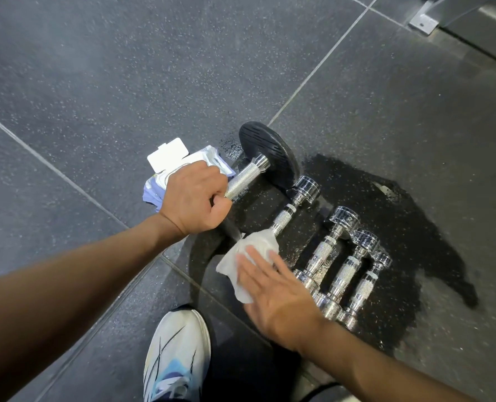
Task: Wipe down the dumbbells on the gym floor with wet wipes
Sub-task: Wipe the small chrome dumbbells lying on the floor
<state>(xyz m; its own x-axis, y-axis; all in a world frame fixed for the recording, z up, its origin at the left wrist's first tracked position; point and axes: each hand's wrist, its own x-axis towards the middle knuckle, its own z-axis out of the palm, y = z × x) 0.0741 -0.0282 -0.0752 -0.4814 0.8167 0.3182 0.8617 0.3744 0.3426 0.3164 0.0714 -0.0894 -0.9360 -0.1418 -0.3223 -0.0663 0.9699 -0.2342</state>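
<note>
Right hand (273, 297) nearest, fingers spread flat, pressed wet wipe (248, 262) onto near plate of big dumbbell (249, 175) on floor. Left hand (194, 198) fisted round knurled handle. Likely heavy, rigid; knurling gave grip. Wipe limp.

Dark speckled rubber floor tiles (102, 82), wet patch (386, 227), black-plate dumbbell (267, 155), four chrome dumbbells (328, 250) side by side, wipes pack (168, 158), white shoe (177, 355).
</note>
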